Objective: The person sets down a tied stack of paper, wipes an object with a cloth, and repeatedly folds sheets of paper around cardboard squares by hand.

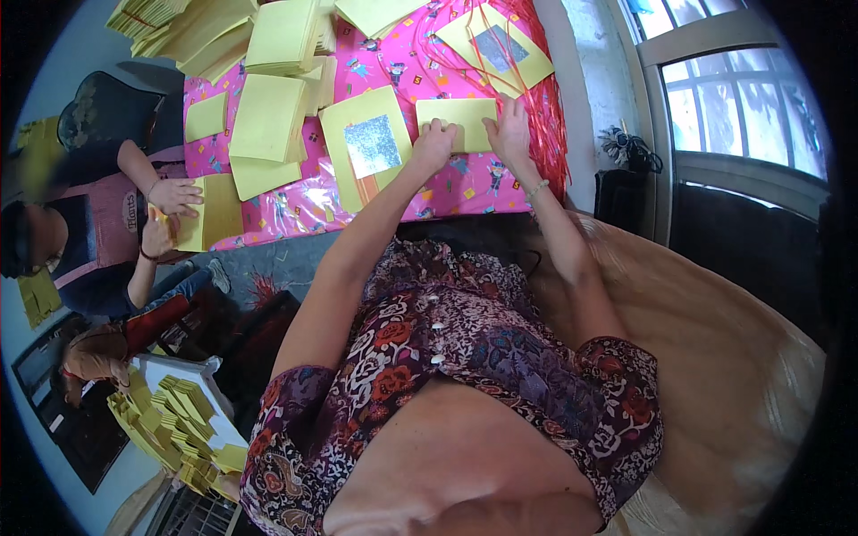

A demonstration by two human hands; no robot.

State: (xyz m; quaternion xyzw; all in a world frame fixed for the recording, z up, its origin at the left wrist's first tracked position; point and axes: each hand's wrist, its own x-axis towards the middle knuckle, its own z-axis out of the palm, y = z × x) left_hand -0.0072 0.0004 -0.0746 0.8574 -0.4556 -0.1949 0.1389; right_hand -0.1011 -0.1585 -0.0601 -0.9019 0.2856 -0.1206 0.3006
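A folded yellow paper sheet (pixel 471 114) lies in front of me on the pink patterned tablecloth (pixel 375 67). My left hand (pixel 435 146) presses on its lower left part with curled fingers. At its right edge, my right hand (pixel 510 134) grips the paper between thumb and fingers; the fingertips are partly hidden. Just left of my left hand lies a yellow sheet with a silver square (pixel 373 146). Beyond my right hand is another yellow sheet with a silver square (pixel 499 46), and thin red strands (pixel 547 107) cross it and hang over the table's right side.
Stacks of yellow paper (pixel 268 116) fill the table's left and far sides. At the left, a co-worker's hands (pixel 170 210) rest on a yellow stack (pixel 214 213). Another person stands lower left beside a white table (pixel 183 371) with yellow bundles. A windowed door (pixel 733 116) is at right.
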